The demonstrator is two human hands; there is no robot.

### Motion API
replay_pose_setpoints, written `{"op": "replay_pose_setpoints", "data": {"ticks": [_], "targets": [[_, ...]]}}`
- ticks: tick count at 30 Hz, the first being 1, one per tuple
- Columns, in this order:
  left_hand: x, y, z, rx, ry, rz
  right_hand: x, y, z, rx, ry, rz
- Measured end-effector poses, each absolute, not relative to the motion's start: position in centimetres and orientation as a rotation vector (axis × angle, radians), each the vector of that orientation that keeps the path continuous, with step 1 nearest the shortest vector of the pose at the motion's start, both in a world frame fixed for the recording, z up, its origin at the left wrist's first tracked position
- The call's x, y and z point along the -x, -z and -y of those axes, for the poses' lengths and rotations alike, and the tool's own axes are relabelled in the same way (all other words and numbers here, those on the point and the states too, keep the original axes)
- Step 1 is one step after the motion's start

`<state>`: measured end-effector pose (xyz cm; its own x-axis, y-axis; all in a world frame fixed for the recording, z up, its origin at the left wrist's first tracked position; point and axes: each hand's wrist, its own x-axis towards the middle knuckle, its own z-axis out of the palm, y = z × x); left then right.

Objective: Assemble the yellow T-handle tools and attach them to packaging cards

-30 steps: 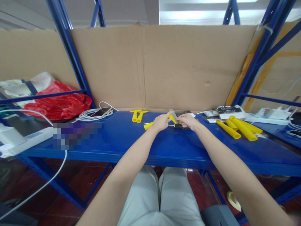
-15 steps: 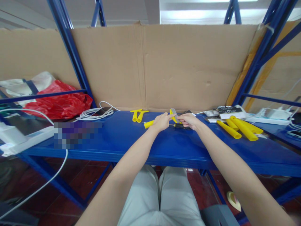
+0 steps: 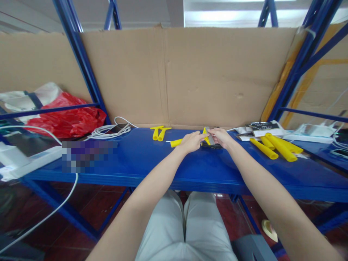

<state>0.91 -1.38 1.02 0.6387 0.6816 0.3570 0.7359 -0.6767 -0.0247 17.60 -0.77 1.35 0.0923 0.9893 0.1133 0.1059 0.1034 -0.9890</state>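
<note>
My left hand (image 3: 191,141) and my right hand (image 3: 221,136) meet over the middle of the blue shelf (image 3: 152,163). Both pinch a small yellow-handled tool with a grey blade (image 3: 208,135) between their fingertips. A yellow handle piece (image 3: 176,143) pokes out to the left of my left hand. A dark flat object (image 3: 214,145) lies on the shelf under my hands, mostly hidden.
Two yellow T-shaped parts (image 3: 160,132) lie to the left. Several long yellow handles (image 3: 277,146) lie right, near a small box (image 3: 263,128) and a white power strip (image 3: 312,134). A coiled white cable (image 3: 108,131) and red bag (image 3: 67,117) sit left. Cardboard (image 3: 206,76) backs the shelf.
Both hands have shifted slightly right and closer together, and the grey blade piece has tipped from upright toward level between the fingertips.
</note>
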Motion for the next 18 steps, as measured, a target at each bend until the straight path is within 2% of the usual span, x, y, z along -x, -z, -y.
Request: {"op": "replay_pose_setpoints", "data": {"ticks": [18], "targets": [[-1.0,-0.87,1.42,2.693,0.517,1.13,-17.47,-1.27,0.59,1.278,-0.944,1.233]]}}
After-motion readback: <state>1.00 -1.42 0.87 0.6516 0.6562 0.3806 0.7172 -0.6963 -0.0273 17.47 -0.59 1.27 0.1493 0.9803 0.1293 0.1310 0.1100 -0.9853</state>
